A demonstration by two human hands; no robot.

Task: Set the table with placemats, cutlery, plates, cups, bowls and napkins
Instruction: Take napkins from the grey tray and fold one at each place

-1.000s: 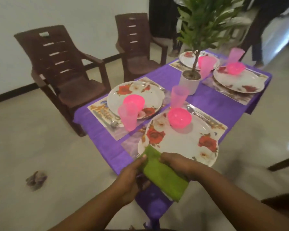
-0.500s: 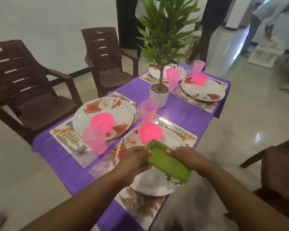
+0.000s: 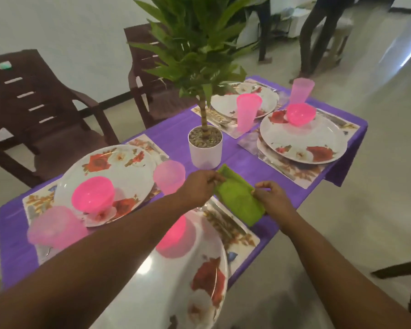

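Observation:
A folded green napkin (image 3: pixel 237 198) lies low over the purple tablecloth (image 3: pixel 176 134), just past the near placemat (image 3: pixel 233 231) and in front of the white plant pot. My left hand (image 3: pixel 197 186) pinches its far left corner. My right hand (image 3: pixel 271 195) pinches its right edge. The near floral plate (image 3: pixel 188 281) with a pink bowl (image 3: pixel 176 236) sits under my left forearm. Three more floral plates, each with a pink bowl and pink cup, stand on their placemats.
A potted plant (image 3: pixel 205 146) stands mid-table. Two brown plastic chairs (image 3: pixel 33 110) line the left side, and a chair arm (image 3: pixel 399 269) shows at right. People's legs (image 3: pixel 311 39) stand beyond the table.
Both hands carried the green napkin forward from over the near plate to the cloth beside the plant pot. The view moved closer over the table.

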